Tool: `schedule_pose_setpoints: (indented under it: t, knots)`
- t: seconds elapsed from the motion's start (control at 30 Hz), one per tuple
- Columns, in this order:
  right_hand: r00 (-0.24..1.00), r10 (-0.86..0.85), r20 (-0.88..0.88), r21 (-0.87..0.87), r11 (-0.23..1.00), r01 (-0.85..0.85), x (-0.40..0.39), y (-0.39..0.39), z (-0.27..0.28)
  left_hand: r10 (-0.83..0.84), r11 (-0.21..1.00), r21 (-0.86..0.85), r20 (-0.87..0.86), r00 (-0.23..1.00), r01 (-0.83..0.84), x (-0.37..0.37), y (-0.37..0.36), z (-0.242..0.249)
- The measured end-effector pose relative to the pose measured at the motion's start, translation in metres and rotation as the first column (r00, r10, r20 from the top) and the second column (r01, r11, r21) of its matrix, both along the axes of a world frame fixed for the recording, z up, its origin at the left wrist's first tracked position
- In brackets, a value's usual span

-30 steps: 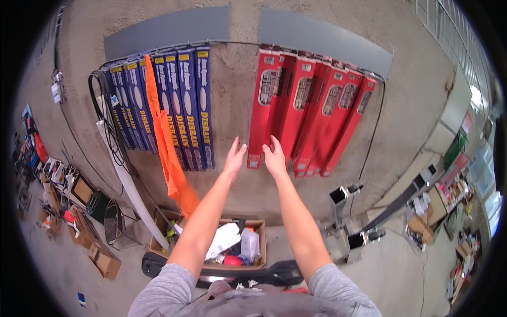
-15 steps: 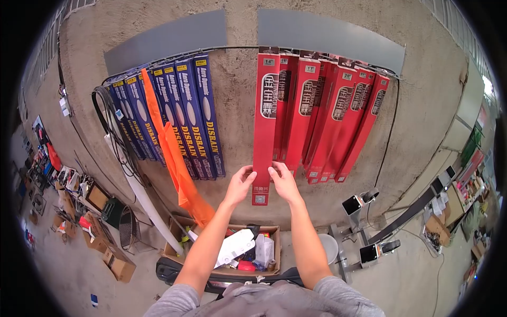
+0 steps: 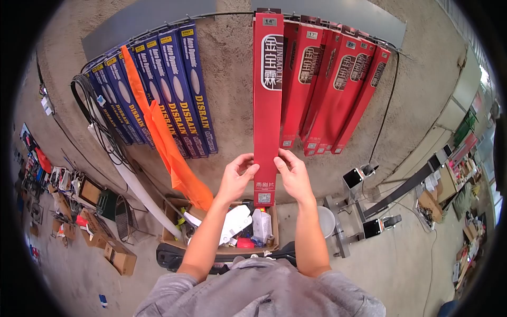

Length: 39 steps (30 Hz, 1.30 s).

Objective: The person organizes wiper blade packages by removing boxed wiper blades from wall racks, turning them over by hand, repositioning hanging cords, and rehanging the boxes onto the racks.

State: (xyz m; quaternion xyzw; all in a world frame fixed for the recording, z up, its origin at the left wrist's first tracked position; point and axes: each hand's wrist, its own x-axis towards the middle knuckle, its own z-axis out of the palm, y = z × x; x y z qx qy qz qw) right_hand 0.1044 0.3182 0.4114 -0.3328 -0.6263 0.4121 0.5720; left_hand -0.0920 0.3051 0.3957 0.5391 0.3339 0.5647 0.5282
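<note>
A long red wiper blade box (image 3: pixel 268 127) marked 14" hangs upright in front of me, its lower end toward my body. My left hand (image 3: pixel 239 177) grips its left edge near the bottom, thumb on the front and fingers curled behind. On the opposite edge, my right hand (image 3: pixel 294 175) holds it the same way, fingers partly hidden behind the box. More red wiper boxes (image 3: pixel 343 100) hang in a row just to the right.
Blue boxes (image 3: pixel 182 100) hang on the left of the rack, with an orange cloth (image 3: pixel 169 142) draped before them. Below stands a cardboard box (image 3: pixel 274 224) of mixed items. A white bucket (image 3: pixel 325 222) and a metal frame (image 3: pixel 335 232) are at the lower right.
The red box in my hands looks larger and closer, and stands apart from the row more. Both hands have moved slightly wider apart with it. The view has shifted.
</note>
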Motion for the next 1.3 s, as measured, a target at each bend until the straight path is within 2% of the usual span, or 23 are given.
schedule_pose_setpoints:
  t: [0.07,0.13,0.17,0.23,0.37,0.47,0.63,0.97,1.07,1.17,1.3]
  knots:
    - [0.999,-0.017,0.05,0.031,0.999,0.015,0.005,-0.012,0.007,-0.017,1.0,-0.024,0.014,1.0,0.018,0.001,-0.01,0.003]
    - [0.999,0.007,0.043,0.075,0.997,-0.01,0.009,-0.024,0.011,0.028,0.991,0.13,-0.067,0.997,-0.019,0.003,-0.018,0.005]
    - [1.0,0.029,-0.006,0.039,0.999,-0.028,0.009,-0.035,0.022,0.035,0.986,0.165,-0.057,0.998,-0.025,0.005,-0.023,0.012]
    - [0.999,0.041,-0.002,0.009,0.999,-0.041,0.013,-0.047,0.033,0.004,0.986,0.168,-0.054,0.999,0.006,0.006,-0.033,0.024]
    - [0.981,0.111,-0.159,-0.069,0.99,-0.123,0.015,-0.055,0.043,-0.077,0.992,0.097,0.024,0.997,0.074,0.008,-0.041,0.045]
    - [0.976,0.088,-0.199,-0.152,0.981,-0.12,0.013,-0.06,0.051,-0.096,0.995,0.044,0.04,0.995,0.094,0.01,-0.043,0.054]
    - [0.979,0.058,-0.197,-0.158,0.983,-0.09,0.016,-0.062,0.051,-0.079,0.996,0.051,0.002,0.997,0.079,0.015,-0.046,0.053]
    - [0.97,0.044,-0.239,-0.098,0.993,-0.069,0.008,-0.08,0.095,-0.123,0.978,0.182,0.118,0.985,0.1,0.021,-0.055,0.089]
    - [0.969,-0.019,-0.247,-0.023,1.0,0.014,0.0,-0.071,0.118,-0.085,0.964,0.262,0.101,0.991,0.056,0.021,-0.047,0.114]
    - [0.963,0.054,-0.264,0.046,0.998,-0.043,-0.002,-0.061,0.144,-0.042,0.946,0.324,0.069,0.997,0.018,0.019,-0.041,0.143]
    - [0.967,0.044,-0.252,0.108,0.994,-0.017,-0.007,-0.05,0.166,-0.011,0.922,0.386,0.065,0.998,-0.015,0.017,-0.024,0.162]
